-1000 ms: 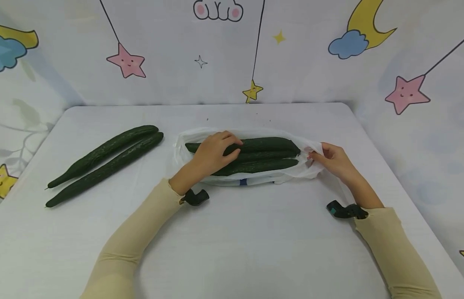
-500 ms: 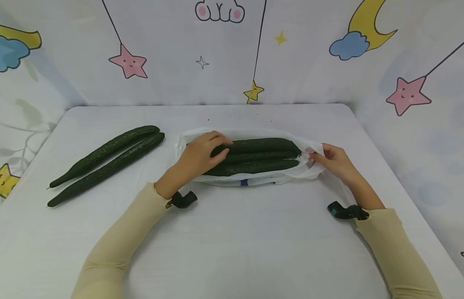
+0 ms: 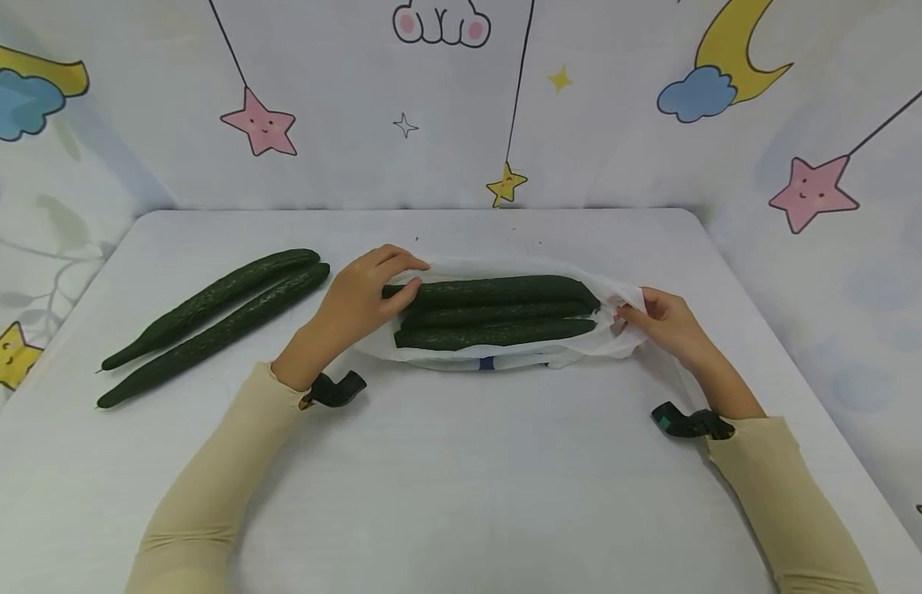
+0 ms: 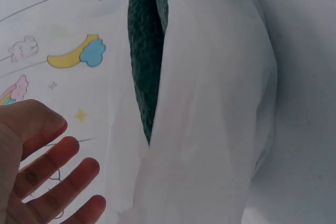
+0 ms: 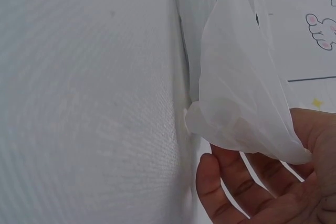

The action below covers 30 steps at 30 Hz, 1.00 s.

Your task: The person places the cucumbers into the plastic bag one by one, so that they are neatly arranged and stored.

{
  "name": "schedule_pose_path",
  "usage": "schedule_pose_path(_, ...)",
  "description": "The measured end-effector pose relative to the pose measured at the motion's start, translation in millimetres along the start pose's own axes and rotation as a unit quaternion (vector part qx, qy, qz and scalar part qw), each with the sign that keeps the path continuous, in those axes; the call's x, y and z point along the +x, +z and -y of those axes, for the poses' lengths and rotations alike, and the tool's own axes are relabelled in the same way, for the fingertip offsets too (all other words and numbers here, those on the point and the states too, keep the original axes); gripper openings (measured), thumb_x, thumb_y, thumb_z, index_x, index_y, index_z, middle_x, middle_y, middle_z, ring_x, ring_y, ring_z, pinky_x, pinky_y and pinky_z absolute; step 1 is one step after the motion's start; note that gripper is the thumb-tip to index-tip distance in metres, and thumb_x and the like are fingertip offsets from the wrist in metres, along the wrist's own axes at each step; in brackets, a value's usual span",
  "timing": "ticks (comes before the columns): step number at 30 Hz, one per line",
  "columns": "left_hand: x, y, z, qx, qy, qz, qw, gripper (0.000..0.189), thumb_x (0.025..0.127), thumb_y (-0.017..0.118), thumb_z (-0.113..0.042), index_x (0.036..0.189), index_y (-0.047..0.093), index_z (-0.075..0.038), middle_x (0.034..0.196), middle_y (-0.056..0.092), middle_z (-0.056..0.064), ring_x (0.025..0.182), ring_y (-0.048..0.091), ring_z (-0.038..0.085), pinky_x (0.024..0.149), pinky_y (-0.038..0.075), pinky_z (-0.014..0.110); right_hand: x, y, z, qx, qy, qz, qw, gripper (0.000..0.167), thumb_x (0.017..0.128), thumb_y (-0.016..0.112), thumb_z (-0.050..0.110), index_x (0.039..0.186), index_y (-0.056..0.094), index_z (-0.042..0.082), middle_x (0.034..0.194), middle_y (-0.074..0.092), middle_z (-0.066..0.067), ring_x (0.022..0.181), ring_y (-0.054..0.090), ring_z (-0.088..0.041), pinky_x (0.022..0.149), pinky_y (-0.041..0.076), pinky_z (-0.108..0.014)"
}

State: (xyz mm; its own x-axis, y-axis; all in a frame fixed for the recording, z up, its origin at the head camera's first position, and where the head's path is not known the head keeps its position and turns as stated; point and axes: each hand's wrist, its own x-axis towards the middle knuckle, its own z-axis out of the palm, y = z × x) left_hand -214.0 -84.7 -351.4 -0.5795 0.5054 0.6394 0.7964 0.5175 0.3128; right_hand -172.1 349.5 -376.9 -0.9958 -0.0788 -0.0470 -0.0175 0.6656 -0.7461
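A white plastic bag [image 3: 520, 268] lies lengthwise in the middle of the table, its mouth spread upward. Three long dark green cucumbers [image 3: 498, 315] lie side by side inside it. My left hand [image 3: 364, 289] is over the bag's left end, fingers apart and loosely bent; in the left wrist view that hand [image 4: 47, 171] holds nothing and stands beside the bag, where one cucumber [image 4: 146, 51] shows through the opening. At the bag's right end my right hand [image 3: 664, 318] pinches the plastic between thumb and fingers, as the right wrist view shows up close.
Two more cucumbers [image 3: 215, 326] lie slantwise on the white-covered table [image 3: 461, 478], left of the bag. A patterned backdrop [image 3: 342, 99] with stars and moons rises behind the table and along both sides. Dark wrist devices [image 3: 338, 388] sit at both sleeves.
My left hand has moved left across the cucumbers to the bag's left end, uncovering more of their left ends. The right hand keeps its pinch on the bag in the same place.
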Motion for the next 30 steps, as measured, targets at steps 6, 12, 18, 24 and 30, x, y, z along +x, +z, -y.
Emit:
schedule_pose_path(6,-6.5,-11.3,7.8,-0.002,-0.031,-0.001,0.9995,0.017,0.090,0.069,-0.007,0.106,0.071,-0.005,0.106,0.066,0.011,0.087,0.063,0.027,0.067,0.049,0.037,-0.4,0,0,-0.003,-0.001,0.000,1.0000,0.040,0.100,0.057,0.021,0.130,0.054,-0.005,0.125,0.057,-0.022,0.089,0.052,-0.005,0.074,0.046,-0.011)
schedule_pose_path(12,-14.8,-21.4,13.3,-0.006,-0.056,-0.014,0.9983,0.016,0.090,0.069,-0.006,0.106,0.072,-0.004,0.106,0.066,0.010,0.090,0.063,0.027,0.070,0.049,0.038,-0.8,1,0,0.000,-0.004,0.002,1.0000,0.041,0.100,0.056,0.022,0.130,0.054,-0.006,0.121,0.058,-0.020,0.089,0.052,-0.006,0.073,0.046,-0.012)
schedule_pose_path(18,-20.8,-33.3,19.9,0.010,-0.079,-0.020,0.9966,0.022,0.091,0.068,-0.008,0.112,0.071,-0.004,0.108,0.065,0.012,0.093,0.062,0.028,0.073,0.050,0.040,-2.4,1,-1,0.009,-0.009,-0.002,0.9999,0.041,0.100,0.057,0.024,0.128,0.055,-0.006,0.111,0.060,-0.004,0.087,0.054,-0.005,0.074,0.048,-0.012)
schedule_pose_path(24,-30.2,-43.7,27.2,0.028,-0.120,-0.010,0.9923,0.022,0.093,0.065,-0.008,0.115,0.070,-0.005,0.108,0.064,0.011,0.095,0.062,0.029,0.074,0.050,0.042,-3.5,1,-1,0.011,-0.008,0.002,0.9999,0.040,0.100,0.057,0.024,0.127,0.055,-0.006,0.113,0.060,-0.008,0.088,0.054,-0.007,0.074,0.048,-0.013)
schedule_pose_path(30,-44.5,-52.0,35.3,0.035,-0.145,-0.004,0.9889,0.021,0.094,0.063,-0.007,0.114,0.070,-0.005,0.109,0.064,0.011,0.097,0.061,0.029,0.076,0.049,0.044,-2.5,0,-1,0.020,-0.017,0.002,0.9997,0.037,0.099,0.058,0.022,0.124,0.057,-0.006,0.104,0.061,0.007,0.087,0.054,-0.007,0.074,0.048,-0.014)
